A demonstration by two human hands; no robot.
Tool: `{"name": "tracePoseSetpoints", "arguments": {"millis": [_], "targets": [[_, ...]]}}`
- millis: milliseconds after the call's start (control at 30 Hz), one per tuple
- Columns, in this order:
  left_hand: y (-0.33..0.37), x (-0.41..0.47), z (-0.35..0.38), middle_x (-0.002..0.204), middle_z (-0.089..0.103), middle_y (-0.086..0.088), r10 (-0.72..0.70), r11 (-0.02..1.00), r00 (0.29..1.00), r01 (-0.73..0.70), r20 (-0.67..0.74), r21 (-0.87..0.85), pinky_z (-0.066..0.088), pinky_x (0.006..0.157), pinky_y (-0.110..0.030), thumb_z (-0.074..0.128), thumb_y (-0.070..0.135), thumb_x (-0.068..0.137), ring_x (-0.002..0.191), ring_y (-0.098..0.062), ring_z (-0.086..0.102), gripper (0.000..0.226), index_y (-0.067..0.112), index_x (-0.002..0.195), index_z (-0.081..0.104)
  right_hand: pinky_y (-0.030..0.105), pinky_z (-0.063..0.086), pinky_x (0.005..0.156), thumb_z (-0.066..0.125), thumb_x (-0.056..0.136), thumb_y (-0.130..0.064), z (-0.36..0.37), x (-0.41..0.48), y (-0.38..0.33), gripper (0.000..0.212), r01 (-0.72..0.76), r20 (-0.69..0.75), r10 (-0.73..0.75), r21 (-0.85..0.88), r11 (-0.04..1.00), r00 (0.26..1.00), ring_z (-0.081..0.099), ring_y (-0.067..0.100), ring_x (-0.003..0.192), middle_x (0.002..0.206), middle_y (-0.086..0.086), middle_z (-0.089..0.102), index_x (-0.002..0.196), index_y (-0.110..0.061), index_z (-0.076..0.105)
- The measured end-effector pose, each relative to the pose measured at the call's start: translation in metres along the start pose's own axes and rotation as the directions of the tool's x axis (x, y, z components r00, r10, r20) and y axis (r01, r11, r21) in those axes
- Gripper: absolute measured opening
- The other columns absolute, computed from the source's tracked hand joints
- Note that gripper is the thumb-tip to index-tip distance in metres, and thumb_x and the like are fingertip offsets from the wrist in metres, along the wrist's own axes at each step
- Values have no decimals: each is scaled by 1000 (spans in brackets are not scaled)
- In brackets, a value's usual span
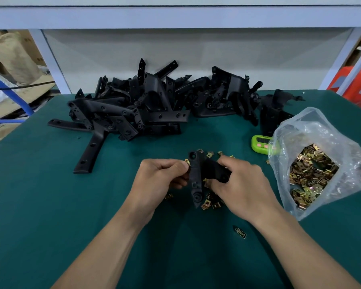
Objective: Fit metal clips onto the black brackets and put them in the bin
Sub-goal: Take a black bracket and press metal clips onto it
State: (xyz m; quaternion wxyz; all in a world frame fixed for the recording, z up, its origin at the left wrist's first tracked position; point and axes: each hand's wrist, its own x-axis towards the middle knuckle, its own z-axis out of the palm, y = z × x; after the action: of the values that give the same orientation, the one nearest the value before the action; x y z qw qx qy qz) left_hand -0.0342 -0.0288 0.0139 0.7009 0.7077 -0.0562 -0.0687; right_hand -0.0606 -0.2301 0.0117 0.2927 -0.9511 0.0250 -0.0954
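1. Black plastic bracket stands nearly upright between my hands, its long axis running away from me, above loose clips on the green bench.
2. My right hand grips its side arm.
3. My left hand pinches a brass-coloured clip against its upper left edge.
4. Farther off: the bag of clips, then the bracket pile.

Person: two bare forearms; left hand and right hand ungloved; no sleeves, rings, or watch were visible.
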Motion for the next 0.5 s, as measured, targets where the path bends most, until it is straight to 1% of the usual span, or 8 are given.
{"name": "tracePoseSetpoints", "arguments": {"millis": [100,167,233,300,500], "targets": [[2,-1,-4,76,76,-9,10,999,999,-12,46,44,53,61,-22,68,14,95,66,-14,66,22,14,77,82,31,38,51,74,78,-46,-2,-1,0,23,3,29,-3,13,1000,1000,57,16,66,67,-10,61,79,-39,52],[4,-1,-8,77,75,-14,14,997,996,-20,83,71,54,61,-23,71,15,92,65,-17,66,19,10,77,82,34,44,53,74,78,-46,-3,-1,0,23,4,50,-6,26,1000,999,59,18,67,69,-8,62,81,-36,53],[6,-1,-11,74,74,-15,11,995,994,-21,105,94,54,61,-24,74,22,85,64,-18,67,19,8,75,81,40,50,57,74,77,-45,-5,-2,0,23,4,71,-6,34,999,997,60,20,68,70,-7,63,82,-34,55],[6,-1,-13,70,73,-14,-5,994,994,-8,110,109,54,61,-25,73,27,79,62,-19,67,21,9,72,80,44,53,60,74,77,-44,-5,-3,-1,22,4,87,-8,40,999,996,60,20,68,71,-6,64,84,-33,56],[5,-2,-17,67,71,-14,-58,995,990,47,127,86,51,55,-23,73,26,75,57,-19,64,19,8,70,78,44,53,62,73,77,-46,-5,-6,-4,22,7,89,-8,13,1000,996,61,21,71,73,-7,64,86,-34,57]]}}
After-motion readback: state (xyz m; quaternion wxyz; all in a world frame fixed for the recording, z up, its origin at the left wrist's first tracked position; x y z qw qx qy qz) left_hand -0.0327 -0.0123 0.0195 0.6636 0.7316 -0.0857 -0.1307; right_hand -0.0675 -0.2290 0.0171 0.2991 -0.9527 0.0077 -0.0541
